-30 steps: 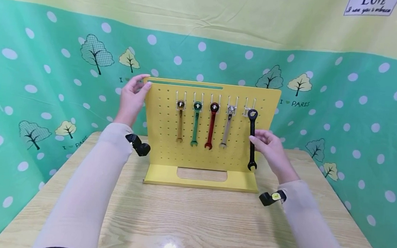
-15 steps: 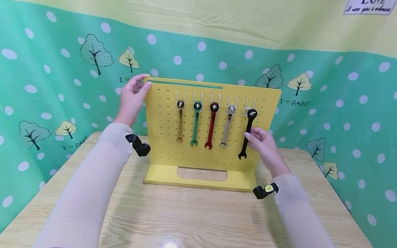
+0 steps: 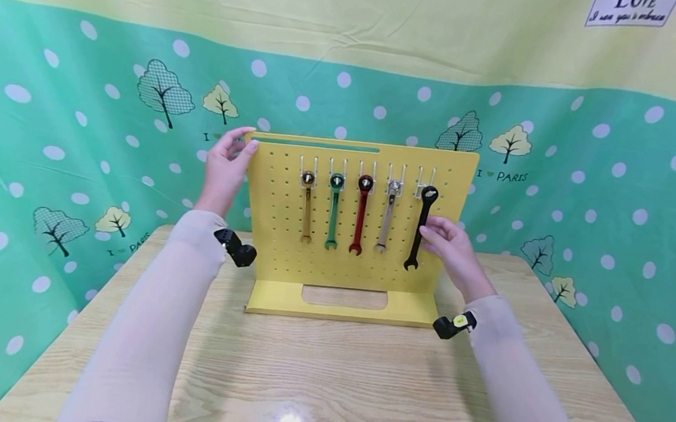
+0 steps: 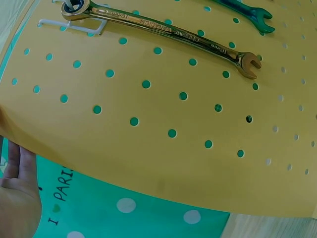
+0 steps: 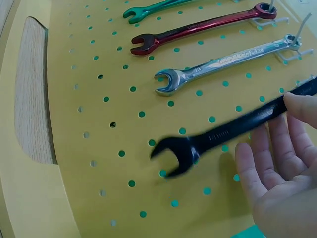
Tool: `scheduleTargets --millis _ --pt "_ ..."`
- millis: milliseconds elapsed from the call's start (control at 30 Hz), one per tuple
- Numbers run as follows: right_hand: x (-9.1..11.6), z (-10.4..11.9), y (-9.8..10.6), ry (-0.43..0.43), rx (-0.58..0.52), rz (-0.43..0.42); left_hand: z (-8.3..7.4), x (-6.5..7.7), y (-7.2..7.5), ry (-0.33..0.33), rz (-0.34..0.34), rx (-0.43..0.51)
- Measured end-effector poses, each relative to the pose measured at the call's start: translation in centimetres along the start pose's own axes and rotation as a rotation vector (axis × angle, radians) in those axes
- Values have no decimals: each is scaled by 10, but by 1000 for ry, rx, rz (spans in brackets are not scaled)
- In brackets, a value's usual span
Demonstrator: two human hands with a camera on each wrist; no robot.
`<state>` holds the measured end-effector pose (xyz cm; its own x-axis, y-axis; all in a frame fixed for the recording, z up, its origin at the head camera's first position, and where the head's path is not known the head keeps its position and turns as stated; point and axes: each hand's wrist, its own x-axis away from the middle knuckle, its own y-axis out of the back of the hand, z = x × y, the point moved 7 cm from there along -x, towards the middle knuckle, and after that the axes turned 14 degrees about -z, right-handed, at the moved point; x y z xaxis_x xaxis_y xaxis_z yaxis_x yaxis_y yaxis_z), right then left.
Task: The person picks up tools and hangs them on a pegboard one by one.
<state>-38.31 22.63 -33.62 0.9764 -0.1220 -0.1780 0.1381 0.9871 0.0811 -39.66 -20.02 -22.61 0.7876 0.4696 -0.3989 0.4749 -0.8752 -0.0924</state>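
Note:
With thumb and fingers, my right hand [image 3: 451, 252] pinches a black combination wrench [image 3: 420, 229] by its shaft. The wrench's ring end overlaps the rightmost white hook in the head view; its open end hangs lower, tilted a little left. At the far left, my left hand [image 3: 224, 171] grips the top corner of a yellow pegboard [image 3: 281, 260], part of the fingers hidden behind it. On hooks to the left of the black wrench hang a gold wrench [image 4: 168, 30], a green wrench [image 3: 334, 217], a red wrench [image 5: 198, 29] and a silver wrench [image 5: 223, 64].
The pegboard stands upright on its yellow base [image 3: 277, 298], which has a cut-out, on a light wooden table [image 3: 321, 386]. Behind and at both sides hangs a green and yellow curtain [image 3: 103, 175] with dots and trees.
My right hand has moved left and slightly up, swinging the black wrench's open end left and up. Over the last half second it stays almost still. My left hand has not moved.

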Motion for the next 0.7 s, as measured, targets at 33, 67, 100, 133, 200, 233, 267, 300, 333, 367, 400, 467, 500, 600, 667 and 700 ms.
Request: scheduleTargets --millis 33,67,100,133,200,233,267,300,333,367,400,467,500,600,667,700 --pt "1 0 1 9 -1 4 0 0 0 -2 0 -2" --pt "1 0 2 15 -4 8 0 0 0 -2 -1 -3" --pt "3 1 3 25 -2 15 0 0 0 -3 -1 -5" --pt "4 1 5 34 0 23 -1 0 0 -2 -1 -6" --pt "6 1 7 51 9 39 -1 1 0 -2 -1 -9" --pt "7 0 9 55 13 43 -1 1 0 -1 -1 -9" --pt "8 0 11 58 18 47 -1 1 0 0 -1 -10" --pt "9 -1 13 61 23 51 -1 1 0 1 0 -10" --pt "9 -1 14 62 29 54 -1 1 0 2 1 -9" --pt "10 -2 16 61 33 56 -1 1 0 1 2 -10" --pt "10 -3 18 57 37 55 -1 0 0 2 3 -10" --pt "12 -5 21 48 51 57 0 -1 0 4 3 -12" --pt "12 -6 23 42 55 59 0 -1 0 2 4 -14" --pt "14 -11 28 23 81 59 0 -2 0 -4 6 -25" --pt "15 -13 31 14 99 57 0 -2 0 -5 6 -34" --pt "16 -15 33 9 108 55 0 -2 0 -10 8 -42"
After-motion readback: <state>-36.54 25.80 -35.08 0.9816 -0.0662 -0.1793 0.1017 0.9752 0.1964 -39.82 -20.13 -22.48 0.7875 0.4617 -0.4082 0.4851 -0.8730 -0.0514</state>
